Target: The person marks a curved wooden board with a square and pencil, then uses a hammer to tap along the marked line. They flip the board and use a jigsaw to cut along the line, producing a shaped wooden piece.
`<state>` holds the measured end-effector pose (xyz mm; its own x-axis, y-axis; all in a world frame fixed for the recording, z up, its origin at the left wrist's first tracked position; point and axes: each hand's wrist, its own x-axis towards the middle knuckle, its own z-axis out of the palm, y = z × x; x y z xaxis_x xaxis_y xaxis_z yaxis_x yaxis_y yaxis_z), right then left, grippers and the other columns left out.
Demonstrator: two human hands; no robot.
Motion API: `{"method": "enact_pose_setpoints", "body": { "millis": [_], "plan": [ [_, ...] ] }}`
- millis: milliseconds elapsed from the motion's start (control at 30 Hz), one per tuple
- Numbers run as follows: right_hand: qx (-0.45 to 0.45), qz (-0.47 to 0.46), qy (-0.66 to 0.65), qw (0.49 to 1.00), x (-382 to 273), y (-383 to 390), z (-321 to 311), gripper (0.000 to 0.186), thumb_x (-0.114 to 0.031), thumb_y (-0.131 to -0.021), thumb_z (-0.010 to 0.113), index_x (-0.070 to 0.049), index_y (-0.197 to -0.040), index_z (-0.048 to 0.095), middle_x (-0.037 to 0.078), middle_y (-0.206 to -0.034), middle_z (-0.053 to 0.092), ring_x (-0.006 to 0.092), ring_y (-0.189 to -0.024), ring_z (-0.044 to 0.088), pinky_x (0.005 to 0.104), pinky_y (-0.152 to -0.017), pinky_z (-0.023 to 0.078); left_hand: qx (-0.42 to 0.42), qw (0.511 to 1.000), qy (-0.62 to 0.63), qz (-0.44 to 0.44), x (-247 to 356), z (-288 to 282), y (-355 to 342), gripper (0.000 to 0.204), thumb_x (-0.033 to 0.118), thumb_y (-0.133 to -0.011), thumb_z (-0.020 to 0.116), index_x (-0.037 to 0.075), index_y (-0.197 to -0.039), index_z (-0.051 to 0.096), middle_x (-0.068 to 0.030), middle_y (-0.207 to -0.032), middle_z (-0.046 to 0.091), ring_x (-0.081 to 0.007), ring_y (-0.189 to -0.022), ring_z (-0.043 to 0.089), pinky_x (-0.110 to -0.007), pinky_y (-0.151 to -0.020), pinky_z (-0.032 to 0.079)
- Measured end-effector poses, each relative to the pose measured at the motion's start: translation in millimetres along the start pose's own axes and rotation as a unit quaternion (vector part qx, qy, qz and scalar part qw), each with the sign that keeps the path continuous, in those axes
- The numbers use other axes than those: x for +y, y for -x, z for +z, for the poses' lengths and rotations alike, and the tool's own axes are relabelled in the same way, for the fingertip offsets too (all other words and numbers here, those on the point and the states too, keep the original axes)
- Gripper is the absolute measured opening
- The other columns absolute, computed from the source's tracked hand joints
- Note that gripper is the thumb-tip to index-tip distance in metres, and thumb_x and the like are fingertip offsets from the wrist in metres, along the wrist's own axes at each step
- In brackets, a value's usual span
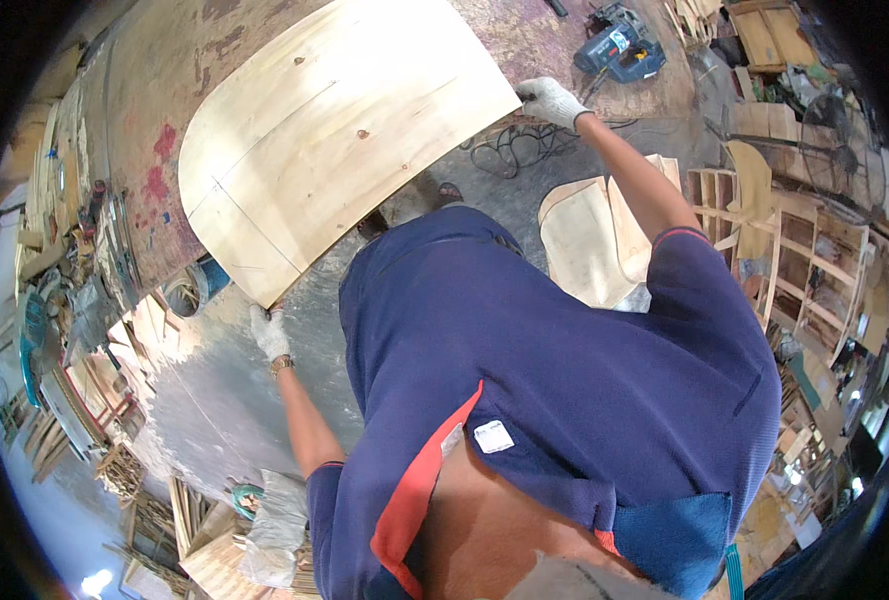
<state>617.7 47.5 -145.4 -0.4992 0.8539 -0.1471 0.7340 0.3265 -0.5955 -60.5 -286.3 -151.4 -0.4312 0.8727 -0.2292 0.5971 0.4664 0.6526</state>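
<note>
A pale plywood panel (334,130) with rounded far and left corners lies across the worktable (124,110), its straight near edge jutting out past the table toward me. Pencil lines and a few dark knots mark its face. My left hand (269,332), in a light knitted glove with a watch at the wrist, pinches the panel's near left corner. At the right corner, my gloved right hand (554,102) grips the edge, its fingertips partly hidden. Just beyond that hand, a blue jigsaw (619,48) rests on the table.
A black cable (509,150) hangs in loops by the table edge. Curved plywood pieces (584,240) stand on the floor to my right, near wooden frames (809,260) and a fan (832,135). Wood offcuts (124,470) and a plastic bag (276,525) lie at left.
</note>
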Motion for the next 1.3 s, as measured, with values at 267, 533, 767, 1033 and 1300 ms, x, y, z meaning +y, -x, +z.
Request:
{"method": "enact_pose_setpoints", "body": {
  "millis": [267,533,767,1033,1300],
  "plan": [
    [0.075,0.301,-0.222,0.924,-32.2,14.4,16.5,0.031,-0.027,-0.096,0.066,0.002,-0.104,0.076,0.006,-0.087,0.073,0.0124,-0.081,0.069,0.0288,-0.073,0.056,0.104,0.955,0.234,-0.148,-2.5,12.2,-5.2,0.033,0.007,-0.097,0.062,-0.007,-0.127,0.062,-0.0052,-0.089,0.065,-0.0103,-0.066,0.055,-0.026,-0.057,0.047],
    [0.199,0.258,-0.031,0.945,-49.5,20.1,32.0,0.044,-0.046,-0.087,0.065,-0.008,-0.103,0.080,0.021,-0.095,0.075,0.0373,-0.093,0.072,0.0443,-0.086,0.055,0.192,0.912,0.301,-0.200,10.1,38.7,0.0,0.034,0.000,-0.096,0.058,-0.003,-0.131,0.062,-0.0062,-0.103,0.068,-0.0142,-0.080,0.062,-0.031,-0.064,0.049],
    [0.198,0.262,0.017,0.944,-43.2,11.4,34.2,0.043,-0.044,-0.089,0.064,-0.006,-0.103,0.079,0.023,-0.106,0.073,0.0388,-0.103,0.069,0.0450,-0.093,0.052,0.176,0.948,0.241,-0.112,1.4,42.6,3.1,0.031,-0.005,-0.089,0.057,-0.006,-0.120,0.062,-0.0058,-0.098,0.067,-0.0138,-0.076,0.060,-0.030,-0.066,0.049],
    [0.181,0.257,0.004,0.949,-59.8,12.8,35.1,0.039,-0.035,-0.092,0.064,-0.002,-0.109,0.076,0.023,-0.101,0.074,0.0345,-0.094,0.073,0.0418,-0.085,0.054,0.095,0.954,0.238,-0.156,-11.5,26.6,10.1,0.055,0.005,-0.090,0.065,-0.005,-0.142,0.052,-0.0176,-0.141,0.060,-0.0273,-0.132,0.056,-0.037,-0.108,0.045],
    [0.183,0.188,0.053,0.964,-29.9,-82.5,-3.8,0.047,-0.039,-0.091,0.068,0.006,-0.101,0.070,0.018,-0.081,0.070,0.0302,-0.073,0.064,0.0413,-0.074,0.051,0.133,0.975,0.146,-0.100,-8.1,-4.1,-60.4,0.051,0.035,-0.096,0.062,0.002,-0.135,0.063,-0.0220,-0.129,0.068,-0.0346,-0.122,0.064,-0.041,-0.102,0.049]
  ]
}}
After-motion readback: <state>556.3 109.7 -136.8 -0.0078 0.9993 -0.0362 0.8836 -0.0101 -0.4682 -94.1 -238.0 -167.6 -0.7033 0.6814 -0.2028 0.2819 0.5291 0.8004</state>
